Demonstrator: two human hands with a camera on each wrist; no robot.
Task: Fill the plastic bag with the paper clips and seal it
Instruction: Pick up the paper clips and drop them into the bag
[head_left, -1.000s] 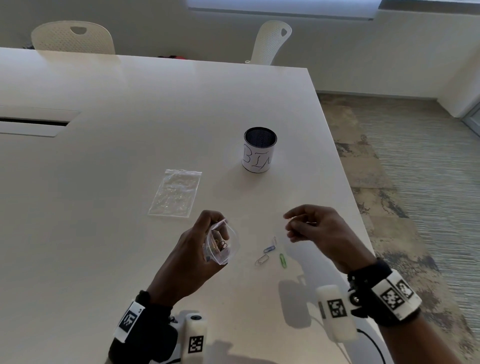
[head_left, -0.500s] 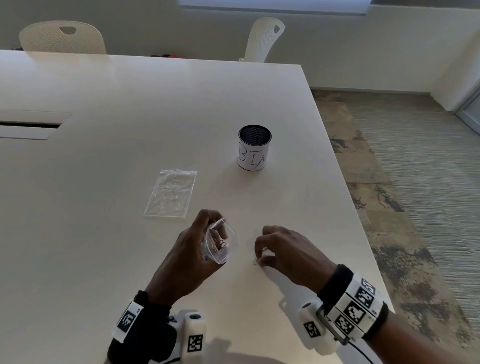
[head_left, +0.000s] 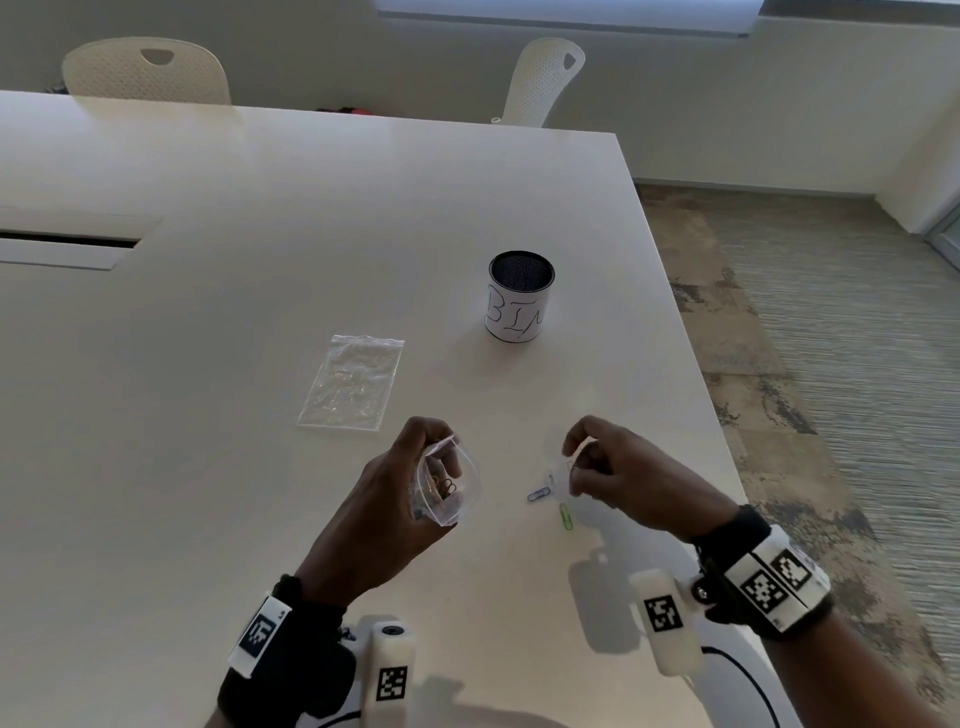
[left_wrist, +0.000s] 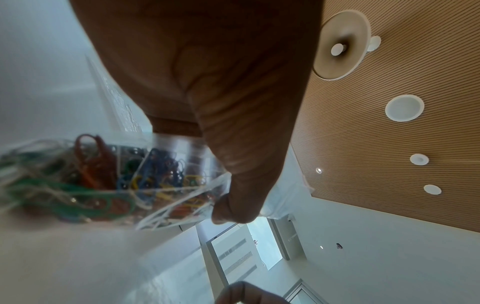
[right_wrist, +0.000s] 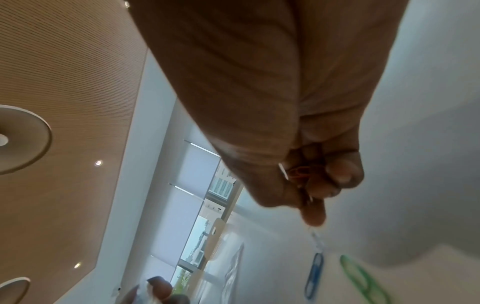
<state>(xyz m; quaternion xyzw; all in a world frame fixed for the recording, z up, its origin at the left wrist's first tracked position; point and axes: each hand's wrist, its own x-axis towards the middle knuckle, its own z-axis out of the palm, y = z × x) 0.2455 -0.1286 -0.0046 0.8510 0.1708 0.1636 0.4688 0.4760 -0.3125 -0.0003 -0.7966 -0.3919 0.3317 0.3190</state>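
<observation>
Plastic bag (head_left: 448, 488) partly filled, mouth open, pinched in left hand (head_left: 387, 499) above the near desk (head_left: 208, 415); right hand (head_left: 631, 480) pinches an orange clip (right_wrist: 301, 171); blue clip (head_left: 538, 493) and green clip (head_left: 566, 516) remain, sealing undone.

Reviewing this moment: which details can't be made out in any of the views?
- Clip count in the held plastic bag: blurred in the left wrist view, tiny in the head view.
- How many clips the right hand pinches: fingers cover them.
- What the flat bag holds: too small.
- Bin interior: dark.
</observation>
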